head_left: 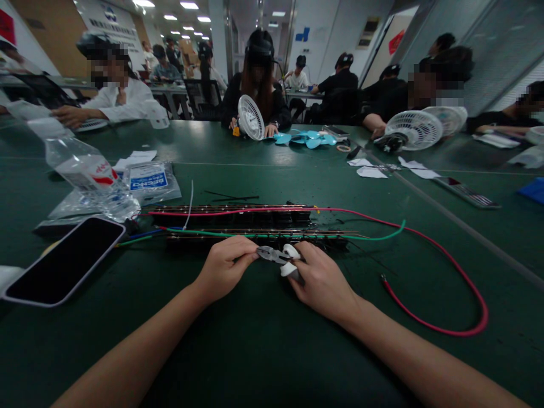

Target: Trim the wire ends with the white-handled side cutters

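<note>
My right hand point(321, 277) is wrapped round the white handles of a small pair of pliers or cutters point(272, 254), whose jaws point left. My left hand point(227, 265) is closed in a pinch at the tip of the jaws; what it holds there is too small to name. Just beyond both hands lie two long black strips point(259, 242) side by side. A green wire point(382, 237) runs along the nearer strip, and a red cable point(465, 266) runs over the farther one and curls round at the right.
A phone point(66, 260) lies at the left, beside a clear plastic bottle point(87, 167) and a bag with a blue label point(148, 178). Across the green table point(255, 351) people sit with white fan grilles point(412, 130) and blue fan blades point(310, 139).
</note>
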`<action>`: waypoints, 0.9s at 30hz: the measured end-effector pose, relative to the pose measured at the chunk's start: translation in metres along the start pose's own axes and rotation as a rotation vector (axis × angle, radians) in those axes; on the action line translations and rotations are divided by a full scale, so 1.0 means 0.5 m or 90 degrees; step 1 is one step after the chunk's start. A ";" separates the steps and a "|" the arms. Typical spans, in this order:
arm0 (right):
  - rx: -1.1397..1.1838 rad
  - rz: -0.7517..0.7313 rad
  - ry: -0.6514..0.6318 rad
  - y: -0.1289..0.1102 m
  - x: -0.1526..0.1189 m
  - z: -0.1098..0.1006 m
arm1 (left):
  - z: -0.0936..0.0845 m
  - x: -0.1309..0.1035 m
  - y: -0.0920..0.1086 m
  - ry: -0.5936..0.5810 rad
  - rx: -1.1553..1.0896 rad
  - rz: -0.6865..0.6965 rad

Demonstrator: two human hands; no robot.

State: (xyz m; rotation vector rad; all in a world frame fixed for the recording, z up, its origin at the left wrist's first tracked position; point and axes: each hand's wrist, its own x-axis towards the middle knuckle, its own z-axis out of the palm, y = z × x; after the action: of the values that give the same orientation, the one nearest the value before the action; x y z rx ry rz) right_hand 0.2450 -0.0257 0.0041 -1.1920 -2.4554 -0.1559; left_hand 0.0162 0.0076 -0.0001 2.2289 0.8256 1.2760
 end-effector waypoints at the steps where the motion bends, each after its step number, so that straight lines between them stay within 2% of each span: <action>1: 0.002 0.000 -0.001 0.000 0.000 -0.001 | 0.000 0.000 -0.001 0.001 0.000 0.001; 17: 0.012 0.013 0.001 -0.001 0.002 0.002 | 0.004 0.000 0.003 0.021 -0.027 -0.026; 27: -0.003 0.013 0.008 -0.001 0.003 0.004 | 0.005 -0.003 -0.003 0.047 0.022 0.013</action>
State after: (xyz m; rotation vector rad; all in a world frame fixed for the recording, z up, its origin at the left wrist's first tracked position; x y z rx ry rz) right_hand 0.2433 -0.0245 0.0031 -1.2131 -2.4328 -0.1629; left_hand 0.0174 0.0072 -0.0032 2.2348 0.8605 1.3710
